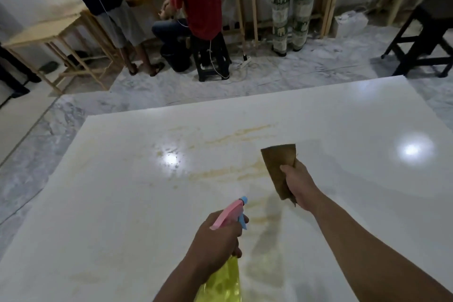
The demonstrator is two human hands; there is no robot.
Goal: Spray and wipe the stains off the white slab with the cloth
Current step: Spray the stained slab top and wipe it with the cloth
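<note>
A large glossy white slab [122, 203] fills the lower view. Yellowish-brown stains [228, 171] streak its middle, with more smears farther back [240, 135] and near the bottle's nozzle. My left hand [215, 240] grips a spray bottle [228, 274] with a yellow body, pink head and blue nozzle, which points forward over the slab. My right hand [299, 186] holds a folded brown cloth [279, 167] above the slab, just right of the middle stains.
Beyond the slab's far edge lies a marble floor [171, 91]. A person in red sits on a black stool [210, 56], and two others stand by wooden tables [49, 32]. Cables and a power strip [245, 64] lie on the floor. A black stool [421, 41] stands far right.
</note>
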